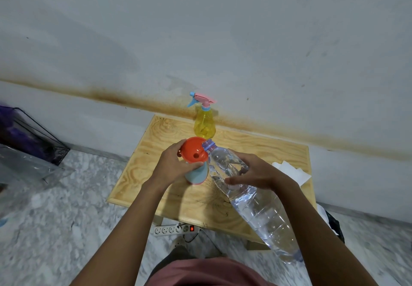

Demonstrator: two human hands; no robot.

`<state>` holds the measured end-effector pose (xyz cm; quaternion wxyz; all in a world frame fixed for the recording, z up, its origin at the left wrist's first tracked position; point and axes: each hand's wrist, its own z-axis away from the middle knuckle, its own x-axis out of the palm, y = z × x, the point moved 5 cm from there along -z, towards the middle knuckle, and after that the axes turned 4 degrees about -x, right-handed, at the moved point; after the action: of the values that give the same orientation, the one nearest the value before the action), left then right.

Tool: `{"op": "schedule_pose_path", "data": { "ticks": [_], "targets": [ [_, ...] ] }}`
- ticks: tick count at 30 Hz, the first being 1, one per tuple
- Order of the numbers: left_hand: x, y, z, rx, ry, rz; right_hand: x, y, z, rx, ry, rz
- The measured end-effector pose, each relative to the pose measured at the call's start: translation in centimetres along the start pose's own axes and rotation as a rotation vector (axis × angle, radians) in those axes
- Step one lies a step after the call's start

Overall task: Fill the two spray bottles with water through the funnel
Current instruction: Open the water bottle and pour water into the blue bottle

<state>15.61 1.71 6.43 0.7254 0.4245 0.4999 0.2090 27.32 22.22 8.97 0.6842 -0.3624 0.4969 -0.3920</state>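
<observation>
Two spray bottles, one funnel, one water bottle, two bare hands, grouped above one small plywood table (267,152) set against a wall (223,40).

1. Yellow spray bottle (204,123): upright at the far edge of the table, close to the wall; pink-and-blue trigger head fitted; well apart from both hands.

2. Blue spray bottle (197,174): upright near the middle of the table, just in front of the yellow one; pale blue body with a pink band at the base; neck hidden by funnel and fingers.

3. Funnel (196,150): orange-red, seated on top of the blue spray bottle, bowl facing up, spout hole visible at the centre.

4. Water bottle (252,198): large, clear, ribbed plastic; held aloft and steeply tilted, base toward the person, uncapped mouth with blue neck ring at the right rim of the funnel; water visible inside; whether any running into the funnel, not discernible.

5. Left hand (174,163): curled round the left rim of the funnel and the neck beneath it, thumb across the near side under the bowl; firmly gripping.

6. Right hand (254,174): laid over the upper part of the water bottle, fingers wrapped across the far side, thumb along the near side; gripping the bottle.

Sundries: white paper sheets (292,171) at the right edge of the table, beside the right wrist; white power strip (174,230) on the marbled floor (66,218) below the near table edge, red switch lit; brown stain band running across the wall; black wire rack (33,134) at far left, something purple inside.
</observation>
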Motion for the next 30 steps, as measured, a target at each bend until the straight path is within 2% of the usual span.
{"op": "schedule_pose_path", "data": {
  "ticks": [30],
  "targets": [
    [0.21, -0.59, -0.28, 0.009, 0.004, 0.022, -0.48, 0.03, -0.66, 0.051, -0.018, 0.075]
  ]
}}
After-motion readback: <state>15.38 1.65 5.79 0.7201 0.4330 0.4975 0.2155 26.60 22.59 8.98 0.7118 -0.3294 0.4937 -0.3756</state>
